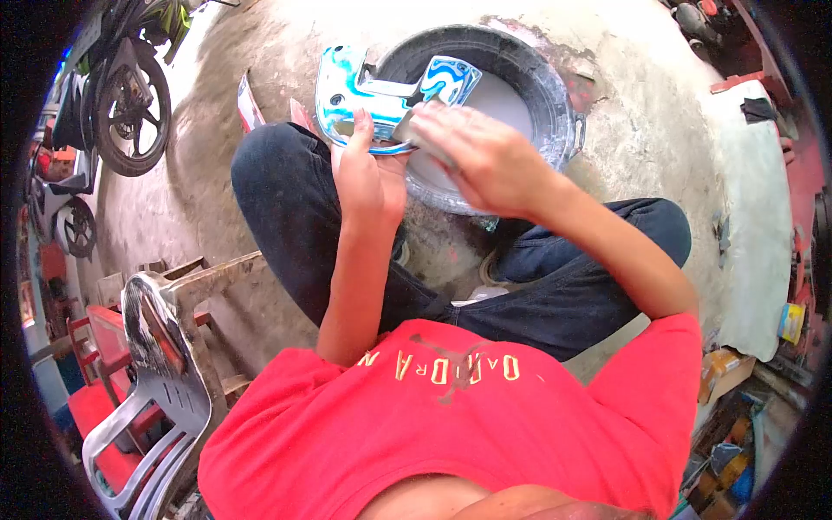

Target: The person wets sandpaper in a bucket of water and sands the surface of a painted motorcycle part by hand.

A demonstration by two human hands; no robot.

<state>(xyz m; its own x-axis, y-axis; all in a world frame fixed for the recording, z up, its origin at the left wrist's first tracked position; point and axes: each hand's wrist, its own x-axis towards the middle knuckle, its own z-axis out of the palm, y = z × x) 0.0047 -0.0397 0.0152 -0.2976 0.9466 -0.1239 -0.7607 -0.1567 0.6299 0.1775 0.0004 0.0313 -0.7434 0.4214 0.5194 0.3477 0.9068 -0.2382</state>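
A glossy blue-and-white plastic panel (pixel 347 97), shaped like a motorcycle fairing piece, is held over the near left side of a black basin (pixel 555 82). My left hand (pixel 371 178) grips the panel's lower edge, thumb on top. My right hand (pixel 485 156) lies across the panel's right part, fingers together and bent down onto it. A thin greyish edge shows under those fingers, but what it belongs to is too hidden to name. Cloudy whitish liquid (pixel 507 100) fills the basin. Its rim is smeared with pale residue.
Motorcycles, one with a black front wheel (pixel 132 108), stand at the left. A grey plastic chair (pixel 178 390) and a wooden frame (pixel 221 269) are at lower left. A pale sheet-like surface (pixel 752 225), a cardboard box (pixel 726 373) and a yellow can (pixel 790 322) line the right.
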